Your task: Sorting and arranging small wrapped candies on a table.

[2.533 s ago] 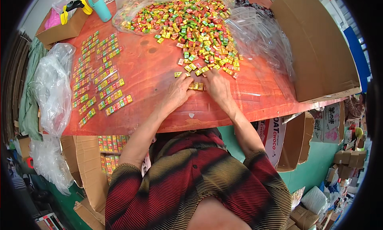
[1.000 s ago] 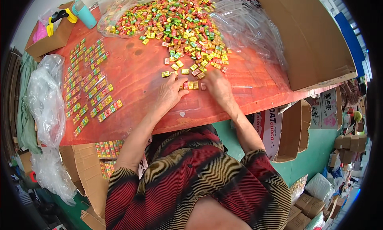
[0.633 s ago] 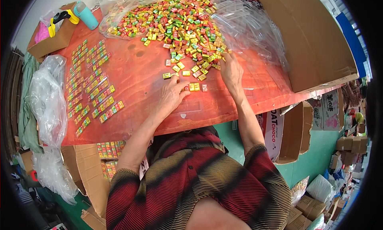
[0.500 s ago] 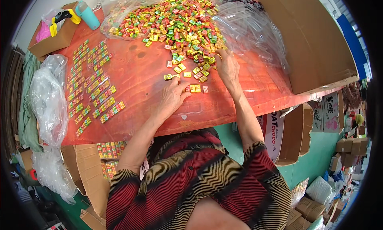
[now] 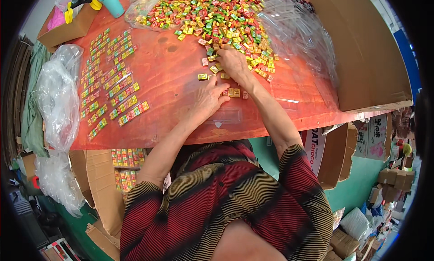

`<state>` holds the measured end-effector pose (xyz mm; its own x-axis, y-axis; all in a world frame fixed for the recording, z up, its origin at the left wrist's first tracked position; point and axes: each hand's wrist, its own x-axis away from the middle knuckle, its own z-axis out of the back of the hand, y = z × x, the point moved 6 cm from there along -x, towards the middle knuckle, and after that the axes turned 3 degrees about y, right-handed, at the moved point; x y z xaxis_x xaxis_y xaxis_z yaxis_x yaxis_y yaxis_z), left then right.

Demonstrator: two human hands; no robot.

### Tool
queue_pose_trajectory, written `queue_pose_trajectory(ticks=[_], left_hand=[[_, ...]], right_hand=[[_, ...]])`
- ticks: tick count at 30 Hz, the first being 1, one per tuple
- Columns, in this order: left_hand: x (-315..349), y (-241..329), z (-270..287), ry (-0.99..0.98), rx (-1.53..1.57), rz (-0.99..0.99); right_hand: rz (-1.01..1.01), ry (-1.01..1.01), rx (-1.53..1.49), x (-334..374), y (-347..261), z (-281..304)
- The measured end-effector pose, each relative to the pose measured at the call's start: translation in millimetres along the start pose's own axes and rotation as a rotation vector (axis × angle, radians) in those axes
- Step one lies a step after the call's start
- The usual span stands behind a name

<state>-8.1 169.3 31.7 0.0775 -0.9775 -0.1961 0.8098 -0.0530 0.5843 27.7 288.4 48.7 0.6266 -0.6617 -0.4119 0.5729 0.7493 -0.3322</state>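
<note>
A large heap of small printed blocks [image 5: 221, 16] in red, yellow and green covers the far middle of the red table [image 5: 172, 80]. My right hand [image 5: 233, 64] is bent over the heap's near left edge, fingers curled down among the blocks. What its fingertips hold, if anything, is hidden. Closer to me, my left hand [image 5: 209, 98] has thumb and index finger apart, beside the left end of a short row of blocks [image 5: 234, 92]. A single yellow block [image 5: 202, 77] lies beyond its fingertips. Nearer the table's front edge is a clear rectangular plastic piece [image 5: 228, 115].
Rows of grouped blocks [image 5: 122, 93] cover the table's left side. A tall cardboard box [image 5: 361, 53] stands at right, beside clear plastic bags [image 5: 294, 30]. At far left sit a small carton [image 5: 68, 30] and a turquoise bottle [image 5: 110, 3]. An open carton [image 5: 104, 175] stands below the table's edge.
My right hand has moved left, from the heap's right side to its near left edge. My left hand stays by the short row. The whole view has shifted slightly.
</note>
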Motion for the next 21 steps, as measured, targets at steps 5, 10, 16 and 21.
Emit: queue_pose_trajectory(ticks=[5, 10, 16, 21], left_hand=[[4, 6, 8, 0.095, 0.006, -0.045], [8, -3, 10, 0.065, 0.018, -0.018], [15, -8, 16, 0.037, -0.027, 0.041], [17, -8, 17, 0.063, -0.017, 0.02]], right_hand=[[-0.014, 0.138, -0.232, 38, 4, 51], [-0.125, 0.075, -0.299, 87, -15, 53], [-0.189, 0.082, -0.159, 105, -21, 30], [-0.16, 0.136, -0.068, 113, -20, 50]])
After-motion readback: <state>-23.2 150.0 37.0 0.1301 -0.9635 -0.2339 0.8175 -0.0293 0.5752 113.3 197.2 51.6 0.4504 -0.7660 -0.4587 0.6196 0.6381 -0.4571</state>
